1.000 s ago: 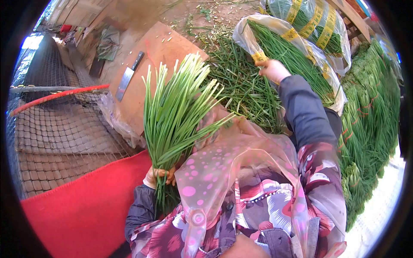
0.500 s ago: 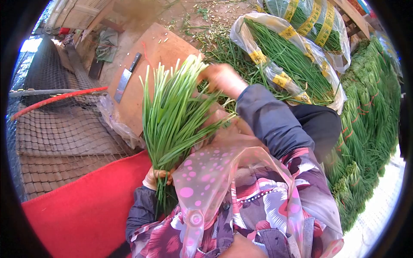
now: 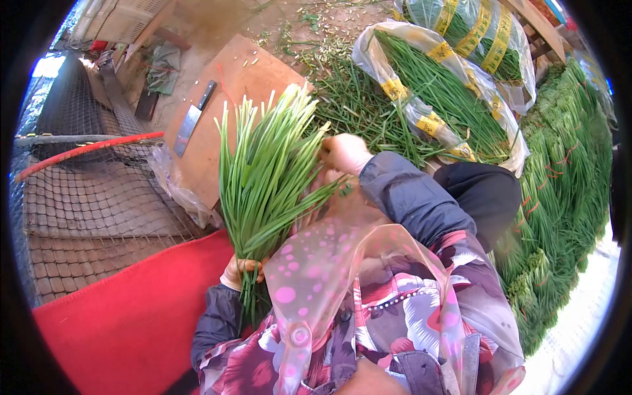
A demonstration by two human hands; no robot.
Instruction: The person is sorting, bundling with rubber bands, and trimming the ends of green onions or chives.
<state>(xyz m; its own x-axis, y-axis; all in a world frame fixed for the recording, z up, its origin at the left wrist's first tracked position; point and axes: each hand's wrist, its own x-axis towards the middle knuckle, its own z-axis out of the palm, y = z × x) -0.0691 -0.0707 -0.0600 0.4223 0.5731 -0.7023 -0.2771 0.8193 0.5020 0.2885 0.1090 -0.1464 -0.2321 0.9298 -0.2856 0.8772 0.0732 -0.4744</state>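
Note:
A thick bunch of garlic chives fans out in front of me, pale cut ends upward and green leaves below. My left hand is closed around its lower, leafy part. Close to the bunch's upper right edge, my right hand is closed with its fingers curled in; whatever is between them is hidden. Behind the bunch lies a brown board, partly covered by it. A knife with a black handle rests on that board, left of the chives.
Loose green trimmings cover the ground beyond my right hand. Plastic-wrapped chives with yellow tape lie at upper right. A tall stack of tied bunches stands at right. Red cloth and black netting are at left.
My right hand has shifted slightly right and down, away from the pale ends, and is less blurred. My left hand and the bunch have hardly moved.

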